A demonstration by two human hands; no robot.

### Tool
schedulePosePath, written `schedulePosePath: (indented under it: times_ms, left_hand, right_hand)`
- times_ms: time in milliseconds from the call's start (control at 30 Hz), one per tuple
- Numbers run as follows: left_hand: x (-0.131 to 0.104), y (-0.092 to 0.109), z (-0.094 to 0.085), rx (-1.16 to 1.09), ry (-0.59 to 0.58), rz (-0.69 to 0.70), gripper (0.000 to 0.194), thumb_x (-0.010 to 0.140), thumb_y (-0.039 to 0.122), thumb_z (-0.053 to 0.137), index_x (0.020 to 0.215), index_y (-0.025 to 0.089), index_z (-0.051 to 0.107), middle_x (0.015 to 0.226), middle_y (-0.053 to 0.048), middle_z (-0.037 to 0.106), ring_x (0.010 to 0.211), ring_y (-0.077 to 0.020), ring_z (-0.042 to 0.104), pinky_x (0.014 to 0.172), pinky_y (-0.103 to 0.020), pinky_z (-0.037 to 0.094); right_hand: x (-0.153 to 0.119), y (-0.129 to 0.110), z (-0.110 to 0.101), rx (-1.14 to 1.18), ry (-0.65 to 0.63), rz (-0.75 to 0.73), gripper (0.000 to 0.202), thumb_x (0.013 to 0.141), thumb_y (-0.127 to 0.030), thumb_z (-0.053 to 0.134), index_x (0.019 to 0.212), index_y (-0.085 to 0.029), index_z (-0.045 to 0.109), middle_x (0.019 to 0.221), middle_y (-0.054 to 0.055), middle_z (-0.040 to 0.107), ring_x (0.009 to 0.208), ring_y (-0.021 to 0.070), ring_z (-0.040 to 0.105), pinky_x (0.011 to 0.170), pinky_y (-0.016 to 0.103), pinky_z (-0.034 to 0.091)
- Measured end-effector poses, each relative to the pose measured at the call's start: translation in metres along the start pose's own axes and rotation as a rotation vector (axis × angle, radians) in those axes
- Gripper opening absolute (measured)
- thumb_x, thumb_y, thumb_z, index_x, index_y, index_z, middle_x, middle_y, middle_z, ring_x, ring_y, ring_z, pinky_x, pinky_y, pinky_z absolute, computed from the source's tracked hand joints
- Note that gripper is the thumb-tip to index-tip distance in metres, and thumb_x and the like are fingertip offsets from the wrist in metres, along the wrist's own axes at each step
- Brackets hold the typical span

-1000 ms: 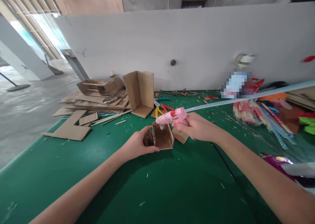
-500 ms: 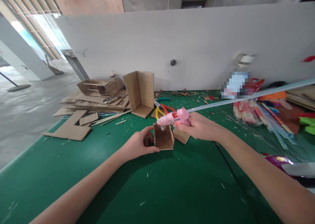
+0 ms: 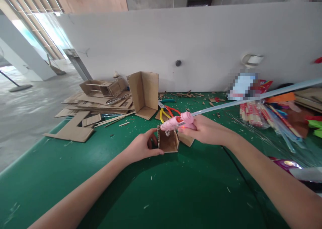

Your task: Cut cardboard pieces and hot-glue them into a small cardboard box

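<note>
From the head view, your left hand (image 3: 143, 147) is wrapping its fingers around the small corrugated cardboard box (image 3: 168, 140), open-fronted and standing on the green desk (image 3: 176, 192). Your right hand (image 3: 205, 131) is gripping the smooth pink glue gun (image 3: 177, 121), its nozzle touching the box's top edge. Behind the box, a taller folded cardboard piece (image 3: 144, 93) is standing upright.

Both forearms reach forward, left hand (image 3: 141, 148) cupped, right hand (image 3: 206, 132) fisted
</note>
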State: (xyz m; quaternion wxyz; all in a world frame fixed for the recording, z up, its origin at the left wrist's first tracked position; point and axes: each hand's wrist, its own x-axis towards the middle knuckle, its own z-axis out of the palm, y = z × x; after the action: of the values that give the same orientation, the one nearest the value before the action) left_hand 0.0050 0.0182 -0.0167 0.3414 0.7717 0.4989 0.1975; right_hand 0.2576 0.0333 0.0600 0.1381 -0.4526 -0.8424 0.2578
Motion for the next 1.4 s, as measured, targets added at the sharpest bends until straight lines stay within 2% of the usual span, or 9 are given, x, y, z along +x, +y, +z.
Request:
schedulePosePath:
  times_ms: [167,500,667,867,967,1100,1167,1267,1400]
  left_hand:
    - [0.0,-0.001,0.001,-0.011,0.008,-0.008,0.08,0.066,0.051,0.072,0.131,0.018,0.04,0.08,0.0,0.064,0.06,-0.0139,0.058,0.054,-0.026,0.044]
    - [0.0,0.0,0.0,0.005,-0.011,0.0,0.08,0.067,0.053,0.072,0.132,0.017,0.041,0.075,0.001,0.062,0.059,-0.0137,0.056,0.054,-0.025,0.043]
    - [0.0,-0.001,-0.001,0.018,-0.025,0.013,0.082,0.065,0.051,0.073,0.131,0.017,0.04,0.078,0.001,0.063,0.059,-0.0132,0.056,0.054,-0.025,0.043]
    - [0.001,0.0,0.001,0.085,-0.053,0.057,0.049,0.073,0.05,0.065,0.109,0.018,0.054,0.083,-0.001,0.063,0.059,-0.0116,0.056,0.053,-0.025,0.042]
    - [-0.001,-0.001,0.001,0.113,-0.045,0.061,0.054,0.072,0.046,0.065,0.118,0.02,0.051,0.089,-0.001,0.064,0.06,-0.0117,0.057,0.055,-0.025,0.043]
    - [0.0,-0.01,-0.008,0.057,-0.067,0.091,0.062,0.08,0.029,0.053,0.138,0.021,0.034,0.1,-0.004,0.063,0.063,-0.0116,0.059,0.055,-0.024,0.046]
    - [0.007,-0.016,-0.015,0.215,0.003,0.104,0.054,0.082,0.024,0.046,0.136,0.02,0.039,0.098,-0.006,0.062,0.067,-0.0132,0.059,0.059,-0.025,0.047]
    - [0.028,-0.02,-0.024,0.614,0.121,0.12,0.044,0.086,0.025,0.04,0.129,0.022,0.05,0.109,-0.009,0.06,0.079,-0.0191,0.063,0.067,-0.031,0.048]
    - [0.067,-0.01,-0.034,0.872,0.119,0.145,0.044,0.089,0.032,0.04,0.132,0.024,0.048,0.122,-0.01,0.057,0.085,-0.0229,0.065,0.066,-0.032,0.048]
  right_hand:
    - [0.001,-0.002,0.001,0.034,0.04,-0.017,0.038,0.089,-0.05,0.042,0.065,-0.02,0.039,0.058,-0.004,0.037,0.053,0.0108,0.032,0.053,0.029,0.025]
    - [0.0,0.004,0.0,-0.008,-0.024,-0.006,0.042,0.087,-0.054,0.044,0.063,-0.02,0.038,0.057,-0.004,0.035,0.052,0.0098,0.031,0.05,0.028,0.024]
    - [0.001,0.002,0.001,0.003,0.018,-0.022,0.039,0.088,-0.051,0.043,0.065,-0.02,0.042,0.058,-0.004,0.038,0.053,0.0104,0.034,0.052,0.028,0.025]
    - [0.002,0.004,0.003,0.012,0.02,-0.013,0.041,0.087,-0.051,0.045,0.061,-0.02,0.035,0.057,-0.004,0.035,0.052,0.0098,0.031,0.051,0.028,0.023]
    - [0.001,0.004,0.0,0.015,0.031,-0.021,0.04,0.087,-0.05,0.045,0.061,-0.021,0.035,0.055,-0.005,0.031,0.051,0.0096,0.03,0.05,0.028,0.023]
    - [-0.002,0.004,-0.006,0.077,-0.009,0.015,0.042,0.087,-0.048,0.047,0.059,-0.021,0.033,0.052,-0.006,0.03,0.047,0.009,0.03,0.047,0.027,0.023]
    - [-0.003,0.004,-0.008,0.1,-0.038,0.023,0.041,0.087,-0.047,0.047,0.058,-0.021,0.034,0.051,-0.005,0.032,0.047,0.0088,0.031,0.046,0.027,0.024]
    - [-0.005,0.005,-0.01,0.122,-0.057,0.033,0.041,0.087,-0.049,0.048,0.059,-0.02,0.036,0.05,-0.006,0.034,0.045,0.0084,0.032,0.044,0.026,0.024]
    - [-0.006,0.006,-0.012,0.121,-0.094,0.041,0.039,0.087,-0.052,0.048,0.065,-0.021,0.042,0.05,-0.006,0.034,0.044,0.0084,0.033,0.042,0.025,0.022]
